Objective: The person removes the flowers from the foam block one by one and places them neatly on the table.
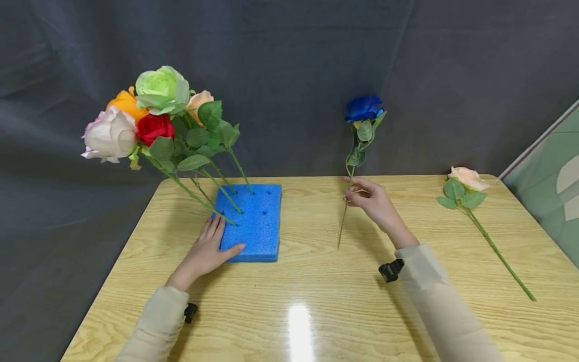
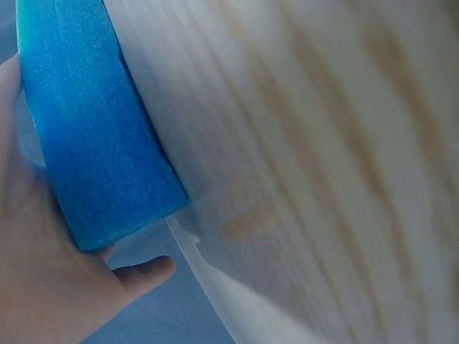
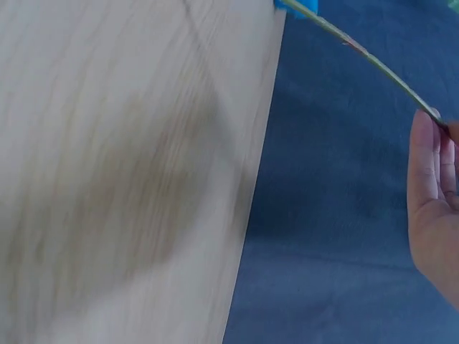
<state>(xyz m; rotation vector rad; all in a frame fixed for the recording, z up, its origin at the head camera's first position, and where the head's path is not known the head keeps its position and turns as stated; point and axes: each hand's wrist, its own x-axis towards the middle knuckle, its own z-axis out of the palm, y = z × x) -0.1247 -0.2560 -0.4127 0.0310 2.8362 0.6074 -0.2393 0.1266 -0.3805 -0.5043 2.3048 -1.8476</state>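
Note:
My right hand (image 1: pixel 373 201) pinches the stem of a blue artificial rose (image 1: pixel 363 108) between thumb and fingers, with the bloom up and the bare stem (image 3: pixel 373 61) pointing down over the table. My left hand (image 1: pixel 209 250) rests against the left side and near corner of a blue foam block (image 1: pixel 258 241), its fingers straight and thumb spread along the front. In the left wrist view the palm lies beside the block (image 2: pixel 100 136). Several roses stand slanting left in the block, among them a green rose (image 1: pixel 162 90), a red rose (image 1: pixel 155 128) and a white-pink rose (image 1: pixel 110 134).
A pale peach rose (image 1: pixel 469 179) with a long green stem lies on the right of the wooden table (image 1: pixel 334 301). A dark cloth (image 1: pixel 280 75) hangs behind the table. Small holes show in the right part of the foam's top.

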